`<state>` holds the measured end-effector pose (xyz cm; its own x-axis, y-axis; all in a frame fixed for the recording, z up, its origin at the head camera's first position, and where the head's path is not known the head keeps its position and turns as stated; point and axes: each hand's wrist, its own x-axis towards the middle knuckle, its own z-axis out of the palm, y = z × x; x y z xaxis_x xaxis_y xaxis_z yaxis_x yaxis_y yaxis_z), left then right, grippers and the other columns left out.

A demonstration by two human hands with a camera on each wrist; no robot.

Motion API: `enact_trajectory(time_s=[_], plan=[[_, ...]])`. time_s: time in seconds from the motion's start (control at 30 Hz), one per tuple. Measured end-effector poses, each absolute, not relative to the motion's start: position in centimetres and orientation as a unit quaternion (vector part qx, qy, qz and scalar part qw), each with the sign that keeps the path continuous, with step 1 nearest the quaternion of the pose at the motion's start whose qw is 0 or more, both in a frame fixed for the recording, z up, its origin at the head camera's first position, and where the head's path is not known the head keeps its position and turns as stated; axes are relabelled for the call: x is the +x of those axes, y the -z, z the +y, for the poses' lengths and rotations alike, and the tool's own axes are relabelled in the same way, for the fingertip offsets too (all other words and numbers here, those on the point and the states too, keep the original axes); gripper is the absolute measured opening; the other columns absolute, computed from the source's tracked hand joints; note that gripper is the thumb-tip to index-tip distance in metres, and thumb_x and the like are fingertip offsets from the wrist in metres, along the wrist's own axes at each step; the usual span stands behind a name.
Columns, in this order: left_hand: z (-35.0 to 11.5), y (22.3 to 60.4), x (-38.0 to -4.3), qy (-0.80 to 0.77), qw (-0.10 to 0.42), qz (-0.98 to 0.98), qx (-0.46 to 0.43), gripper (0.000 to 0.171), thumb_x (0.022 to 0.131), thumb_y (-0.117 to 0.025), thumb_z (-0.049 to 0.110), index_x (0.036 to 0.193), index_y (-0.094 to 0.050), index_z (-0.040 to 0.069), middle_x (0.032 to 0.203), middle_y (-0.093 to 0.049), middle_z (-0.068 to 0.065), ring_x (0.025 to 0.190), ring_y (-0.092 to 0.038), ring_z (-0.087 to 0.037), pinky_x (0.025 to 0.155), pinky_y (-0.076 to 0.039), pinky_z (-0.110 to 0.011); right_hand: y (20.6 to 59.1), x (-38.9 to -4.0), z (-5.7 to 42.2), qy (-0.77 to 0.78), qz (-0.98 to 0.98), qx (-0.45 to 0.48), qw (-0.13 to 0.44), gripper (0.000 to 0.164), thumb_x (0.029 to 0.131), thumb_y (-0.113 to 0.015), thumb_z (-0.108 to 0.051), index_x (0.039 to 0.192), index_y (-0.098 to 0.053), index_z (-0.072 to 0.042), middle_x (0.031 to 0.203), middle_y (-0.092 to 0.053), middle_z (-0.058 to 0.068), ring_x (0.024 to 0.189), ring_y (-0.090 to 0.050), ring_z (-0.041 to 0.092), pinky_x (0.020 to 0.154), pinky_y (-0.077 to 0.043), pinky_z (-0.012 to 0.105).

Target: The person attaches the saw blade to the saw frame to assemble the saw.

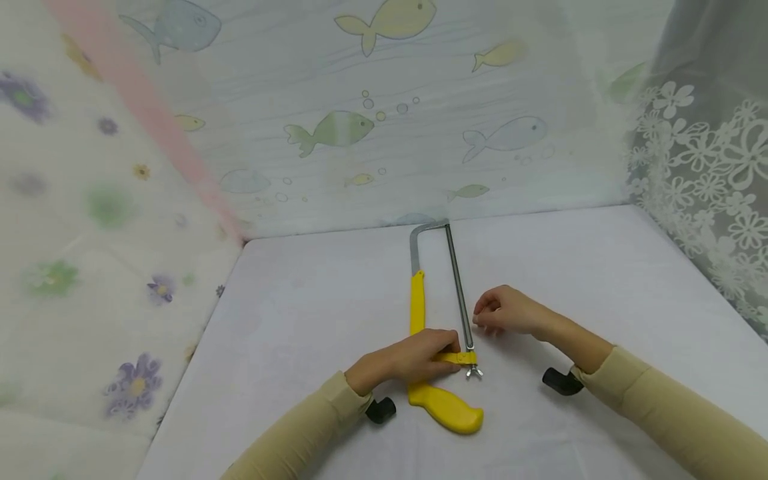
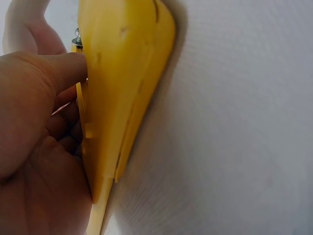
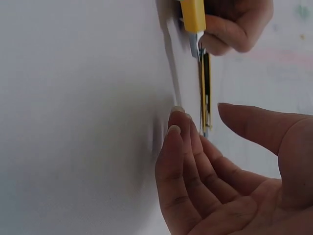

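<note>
A hacksaw [image 1: 417, 303] with a yellow frame and handle lies on the white table, its grey metal bow pointing to the far edge. My left hand [image 1: 411, 359] grips the yellow cross-piece just above the handle, thumb on the near side. A silver wing nut [image 1: 474, 373] sticks out from that end. Just right of the hacksaw's blade [image 1: 459, 287], my right hand [image 1: 511, 311] hovers with loosely bent fingers, holding nothing. Its thumb stands apart from the fingers [image 3: 171, 171] in the right wrist view. The yellow handle [image 2: 124, 63] fills the middle of the left wrist view.
The white-covered table [image 1: 312, 300] ends at a fish-patterned curtain [image 1: 396, 87] behind. A flower-patterned sheet [image 1: 90, 233] hangs on the left, lace [image 1: 708, 167] on the right. Black wrist-worn pieces [image 1: 561, 381] sit below both cuffs.
</note>
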<state>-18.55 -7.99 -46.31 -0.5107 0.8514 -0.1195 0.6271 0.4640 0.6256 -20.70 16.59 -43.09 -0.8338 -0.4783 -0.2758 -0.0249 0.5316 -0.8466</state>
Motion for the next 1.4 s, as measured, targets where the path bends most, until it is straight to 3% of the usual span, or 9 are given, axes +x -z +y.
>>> enact_trajectory(time_s=[0.37,0.7,1.07,1.4], plan=[[-7.9,46.6,-18.3,-0.266,0.213,0.824,0.452,0.011,0.102,-0.065,0.021,0.106,-0.058,0.014,0.095,-0.059,0.008,0.083,-0.05,-0.003,0.075,-0.043,-0.014,43.0,-17.2,17.0,0.427,0.814,-0.236,0.315,0.019,0.097,-0.069,-0.019,0.084,-0.069,-0.005,0.069,-0.06,0.004,0.062,-0.053,0.016,0.056,-0.045,0.027],[-8.0,46.4,-18.2,-0.271,0.21,0.825,0.449,0.01,0.102,-0.066,0.02,0.105,-0.058,0.015,0.094,-0.058,0.009,0.081,-0.05,-0.003,0.073,-0.043,-0.014,43.3,-16.1,16.9,0.441,0.783,-0.261,0.353,0.018,0.097,-0.068,-0.018,0.086,-0.07,-0.004,0.07,-0.062,0.005,0.06,-0.053,0.014,0.052,-0.043,0.025],[-7.9,46.2,-18.1,-0.267,0.206,0.827,0.45,0.01,0.102,-0.065,0.02,0.105,-0.057,0.014,0.094,-0.058,0.008,0.081,-0.049,-0.004,0.073,-0.042,-0.014,43.7,-16.0,16.9,0.443,0.777,-0.27,0.357,0.011,0.095,-0.069,-0.012,0.087,-0.073,-0.004,0.07,-0.063,0.004,0.059,-0.051,0.013,0.051,-0.041,0.022],[-8.0,46.2,-18.2,-0.267,0.21,0.829,0.445,0.01,0.102,-0.065,0.02,0.106,-0.058,0.014,0.095,-0.059,0.008,0.081,-0.05,-0.003,0.074,-0.044,-0.014,43.4,-15.4,16.2,0.443,0.794,-0.233,0.345,0.037,0.094,-0.074,-0.03,0.072,-0.071,-0.001,0.06,-0.059,0.003,0.051,-0.046,0.011,0.047,-0.035,0.022]])
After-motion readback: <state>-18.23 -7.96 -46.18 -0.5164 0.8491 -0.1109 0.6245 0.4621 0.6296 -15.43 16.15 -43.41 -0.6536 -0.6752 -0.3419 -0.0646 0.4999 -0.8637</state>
